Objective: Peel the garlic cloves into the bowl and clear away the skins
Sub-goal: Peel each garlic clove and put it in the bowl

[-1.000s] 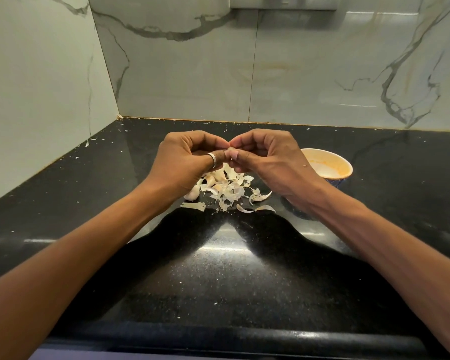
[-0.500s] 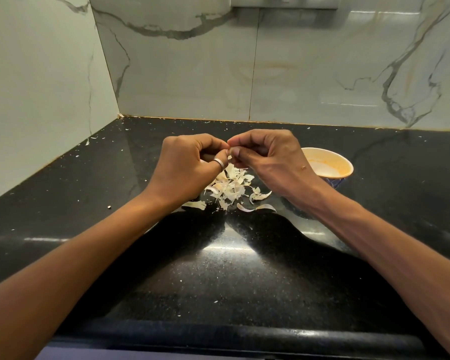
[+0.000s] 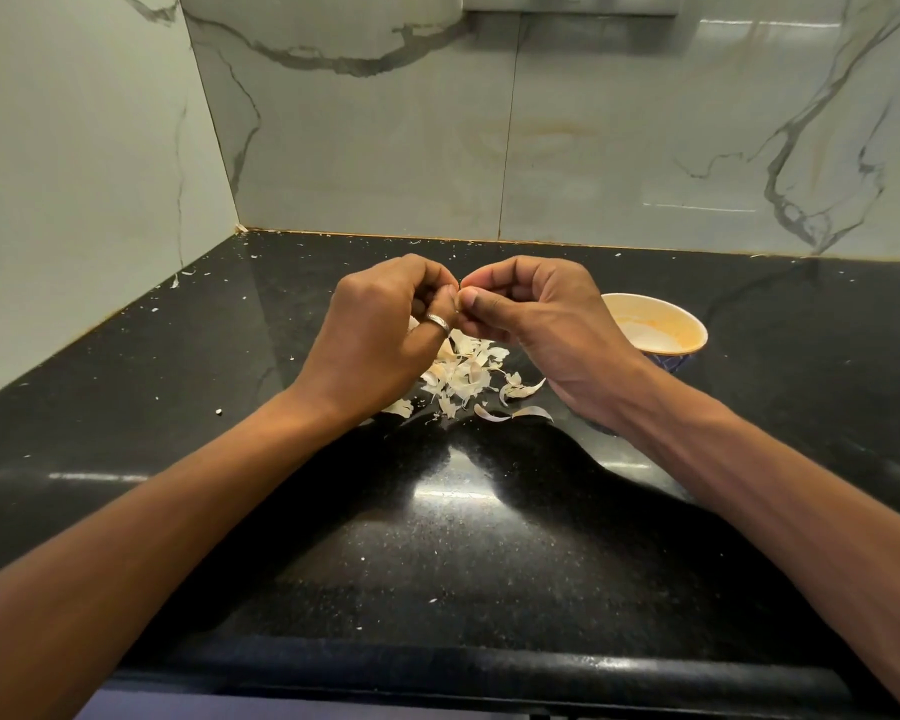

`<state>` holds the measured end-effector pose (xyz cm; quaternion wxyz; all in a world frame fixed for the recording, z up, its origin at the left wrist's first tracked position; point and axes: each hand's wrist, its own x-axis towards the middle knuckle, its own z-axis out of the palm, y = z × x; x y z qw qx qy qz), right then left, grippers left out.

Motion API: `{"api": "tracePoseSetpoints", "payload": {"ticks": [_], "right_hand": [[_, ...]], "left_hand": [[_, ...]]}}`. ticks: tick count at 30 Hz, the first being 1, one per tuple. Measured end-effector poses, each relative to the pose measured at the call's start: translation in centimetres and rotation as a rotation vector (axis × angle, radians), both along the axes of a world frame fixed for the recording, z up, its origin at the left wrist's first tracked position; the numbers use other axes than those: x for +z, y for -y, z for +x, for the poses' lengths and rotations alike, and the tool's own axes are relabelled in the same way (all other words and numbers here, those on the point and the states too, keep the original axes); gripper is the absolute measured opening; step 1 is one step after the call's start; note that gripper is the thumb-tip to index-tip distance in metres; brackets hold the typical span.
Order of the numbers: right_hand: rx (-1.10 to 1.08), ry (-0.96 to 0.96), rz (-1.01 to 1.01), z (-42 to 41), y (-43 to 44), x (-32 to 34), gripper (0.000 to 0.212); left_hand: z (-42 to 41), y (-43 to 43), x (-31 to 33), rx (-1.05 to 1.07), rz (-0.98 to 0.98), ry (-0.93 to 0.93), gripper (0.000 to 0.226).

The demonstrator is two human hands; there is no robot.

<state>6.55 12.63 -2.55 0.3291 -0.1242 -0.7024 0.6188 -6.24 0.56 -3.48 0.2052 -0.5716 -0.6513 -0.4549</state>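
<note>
**Both hands pinching one clove beside the bowl**

The left hand (image 3: 380, 335) and right hand (image 3: 546, 319) are meeting thumb to thumb just left of the bowl (image 3: 668, 314), raised above the worktop (image 3: 453, 537). Both sets of fingers (image 3: 481, 304) are curling tight and narrow around something small. Going by the task, that is probably a garlic clove, though the pinch is hiding almost all of it. A ring (image 3: 437, 322) is showing on the left thumb.

The hands are probably working in that spot so that loosened peel falls onto the skins (image 3: 461, 376). These are lying in a loose heap on the worktop, left of the bowl and directly under the hands. It also leaves only a short reach to the bowl.

The bowl is sitting upright behind the right wrist, which is covering its near side. Its orange inner wall is showing, with something pale lying at the bottom. Whether that is peeled cloves cannot be told.
</note>
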Motion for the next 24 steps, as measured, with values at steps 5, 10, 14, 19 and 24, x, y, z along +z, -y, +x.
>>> {"api": "tracePoseSetpoints", "payload": {"ticks": [5, 10, 14, 19, 24], "right_hand": [[-0.002, -0.053, -0.118, 0.46, -0.49, 0.70, 0.019], [-0.011, -0.043, -0.047, 0.39, -0.29, 0.59, 0.017], [-0.043, -0.032, 0.050, 0.36, -0.11, 0.40, 0.014], [-0.053, -0.036, 0.057, 0.24, 0.01, 0.30, 0.016], [-0.042, -0.031, 0.022, 0.23, 0.05, 0.26, 0.014]], "left_hand": [[0.16, 0.13, 0.09, -0.005, 0.016, 0.004, 0.010], [0.30, 0.18, 0.05, -0.023, 0.025, -0.047, 0.012], [0.29, 0.26, 0.06, -0.003, 0.030, -0.069, 0.014], [0.20, 0.18, -0.07, 0.015, 0.015, -0.099, 0.015], [0.15, 0.12, -0.14, 0.023, 0.018, -0.095, 0.018]]}}
